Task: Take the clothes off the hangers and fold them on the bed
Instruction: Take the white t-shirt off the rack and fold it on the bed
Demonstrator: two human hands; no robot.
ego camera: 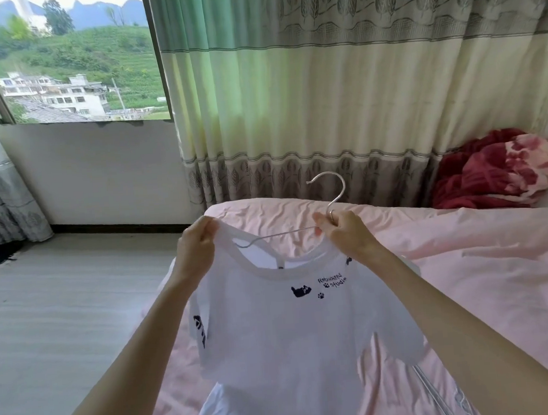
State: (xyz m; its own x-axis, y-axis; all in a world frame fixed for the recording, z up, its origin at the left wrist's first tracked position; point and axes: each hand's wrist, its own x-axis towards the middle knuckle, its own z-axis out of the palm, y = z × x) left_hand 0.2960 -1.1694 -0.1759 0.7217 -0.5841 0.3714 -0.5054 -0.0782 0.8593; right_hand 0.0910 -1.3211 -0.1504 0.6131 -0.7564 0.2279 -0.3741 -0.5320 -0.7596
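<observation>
We see a white cotton T-shirt with small dark cat and paw prints [294,329] hanging over the pink-sheeted bed [483,257], neckline stretched wide, hem trailing onto the sheet. A thin white wire hanger [329,200] sits tilted, hook up, one arm poking out through the collar.

A red floral blanket [497,172] lies bunched far right; leaf-patterned curtains [323,90] hang beside the window [61,60] far left.
</observation>
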